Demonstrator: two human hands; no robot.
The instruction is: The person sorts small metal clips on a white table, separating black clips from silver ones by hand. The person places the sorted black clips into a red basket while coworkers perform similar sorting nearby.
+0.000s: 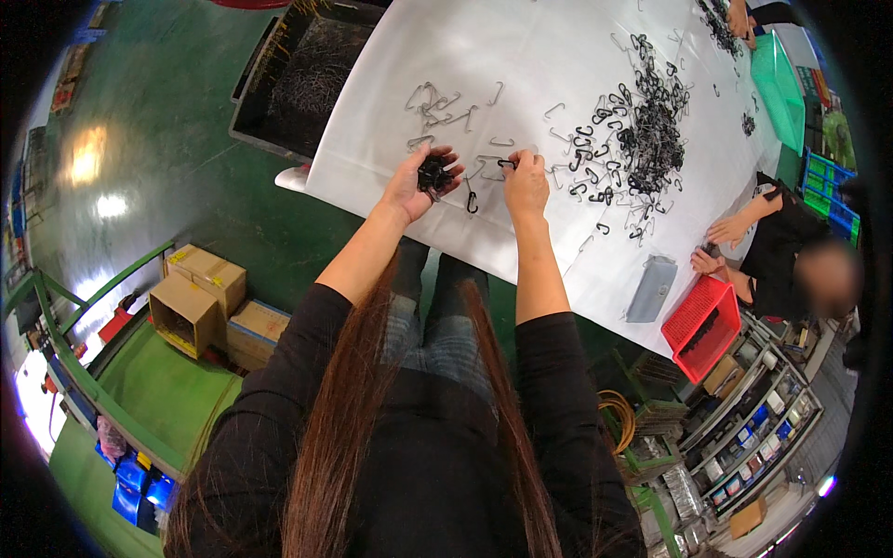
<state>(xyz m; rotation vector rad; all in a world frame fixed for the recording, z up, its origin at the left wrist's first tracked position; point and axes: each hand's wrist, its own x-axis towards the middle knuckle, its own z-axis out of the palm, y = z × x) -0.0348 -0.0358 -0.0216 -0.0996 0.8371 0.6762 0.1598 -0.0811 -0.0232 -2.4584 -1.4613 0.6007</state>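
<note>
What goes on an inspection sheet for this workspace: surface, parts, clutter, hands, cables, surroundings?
Surface: white-covered table, pieces scattered over it.
Parts: heap of dark hooks right of the hands; thin wire hooks loose near both.
Clutter: grey case, red basket, lower right.
Left hand: open, palm up, dark pieces in it.
Right hand: pinching a dark piece.
Cables: orange coil; cable or hose, cannot tell.
Surroundings: black bin, cardboard boxes left; co-worker's hands right.
</note>
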